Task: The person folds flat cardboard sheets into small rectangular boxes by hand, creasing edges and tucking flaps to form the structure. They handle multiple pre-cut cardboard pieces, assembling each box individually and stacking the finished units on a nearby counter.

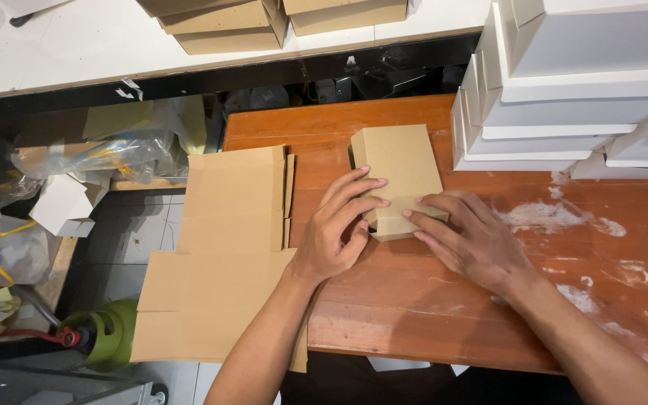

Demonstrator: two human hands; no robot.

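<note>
A small brown cardboard box [403, 169] lies flat on the reddish wooden table [414, 300]. My left hand [337, 229] grips its near left corner, fingers spread over the top and thumb at the front edge. My right hand [470, 240] presses the box's near right end, fingertips on the front flap. Both hands touch the box at its near end. A stack of flat, unfolded brown cardboard blanks [223, 255] lies to the left of my left hand, overhanging the table's left edge.
Stacked white boxes [564, 82] fill the table's far right corner. More brown boxes [264, 19] sit on a white counter [76, 52] behind. Left of the table are plastic bags [106, 150], white paper pieces and a green gas cylinder [106, 330] on the floor.
</note>
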